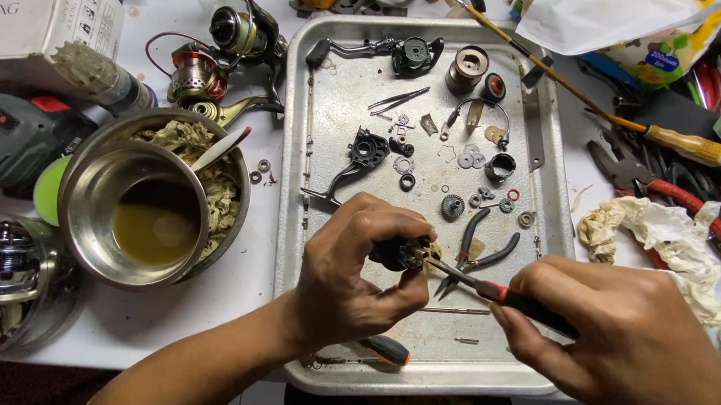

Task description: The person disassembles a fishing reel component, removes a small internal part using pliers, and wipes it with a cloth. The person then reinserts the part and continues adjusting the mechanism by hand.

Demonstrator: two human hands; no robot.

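I'm seeing left hand [344, 274] clenching small black reel part [404, 254] – rigid, greasy, slippery; right hand [627, 328] gripping screwdriver [499, 292], tip entering at 4 o'clock.

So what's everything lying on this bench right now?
metal tray: one, silver, centre, strewn with small parts
black frame piece: one, on tray
gear: one, dark, mid tray
pliers: one, black handles, on tray
steel bowls: two nested, holding brownish liquid, left
fishing reels: two, red and gold, top left
rag: one, stained cream, right
small part: one, black, in left hand
screwdriver: one, red-black, in right hand
left hand: grips part
right hand: grips screwdriver
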